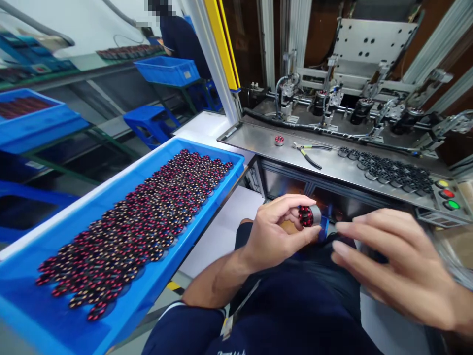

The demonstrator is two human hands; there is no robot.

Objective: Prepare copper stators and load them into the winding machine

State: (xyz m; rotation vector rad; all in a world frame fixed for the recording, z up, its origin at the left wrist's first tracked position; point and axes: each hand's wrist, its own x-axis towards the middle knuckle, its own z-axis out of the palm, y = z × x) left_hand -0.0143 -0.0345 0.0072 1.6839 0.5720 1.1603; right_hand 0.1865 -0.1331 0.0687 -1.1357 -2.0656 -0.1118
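The left hand (271, 236) pinches a small wound part (309, 216) between thumb and fingertips, close in front of the body. The part's red coil end faces back toward the palm and its silver barrel points right, so its long axis runs sideways from one hand toward the other. The right hand (395, 268) is blurred, with its fingers spread wide and nothing visible in them. Its fingertips are just right of the barrel and apparently not touching it, so the left hand is the nearer one. A small blue piece beside the barrel is too unclear to identify.

Left of the left hand, a blue tray (33, 315) holds a thick spread of coils (140, 222). Beyond both hands, the steel counter (258, 140) carries one loose coil (279, 140), pliers (308, 153) and a cluster of black rings (388, 170).
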